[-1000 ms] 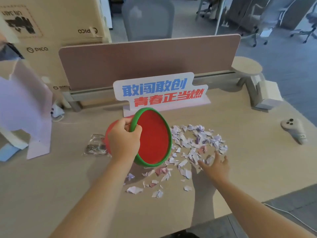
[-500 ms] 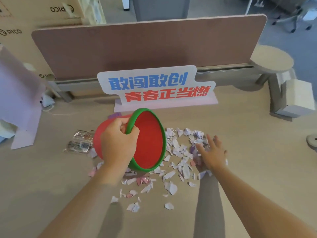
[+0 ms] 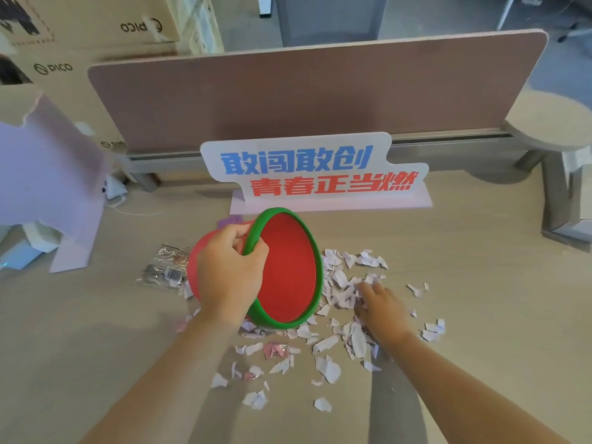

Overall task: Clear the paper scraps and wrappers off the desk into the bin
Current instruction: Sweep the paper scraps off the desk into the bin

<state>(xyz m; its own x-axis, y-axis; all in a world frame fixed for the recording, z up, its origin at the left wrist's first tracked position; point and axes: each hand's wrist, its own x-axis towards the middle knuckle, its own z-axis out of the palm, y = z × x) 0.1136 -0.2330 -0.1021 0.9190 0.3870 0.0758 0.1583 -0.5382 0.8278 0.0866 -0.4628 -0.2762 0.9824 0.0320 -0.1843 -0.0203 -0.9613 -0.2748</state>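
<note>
A small red bin with a green rim (image 3: 290, 267) lies tipped on its side on the desk, mouth facing right. My left hand (image 3: 229, 270) grips its rim at the top left. White and pale purple paper scraps (image 3: 339, 283) are strewn right of and in front of the bin's mouth. My right hand (image 3: 378, 307) rests palm down on the scraps, fingers curled over a clump beside the bin's mouth. A small pink wrapper (image 3: 275, 350) lies among the near scraps. A clear crinkled wrapper (image 3: 163, 267) sits left of the bin.
A standing sign with blue and red characters (image 3: 314, 169) is behind the bin. A brown desk divider (image 3: 317, 91) runs along the back. A torn purple paper stand (image 3: 48, 184) is at the left, cardboard boxes (image 3: 96, 27) behind it.
My right hand slid left across the scraps toward the bin's mouth and its fingers curled. The view moved closer over the desk. The bin stays tipped in my left hand.
</note>
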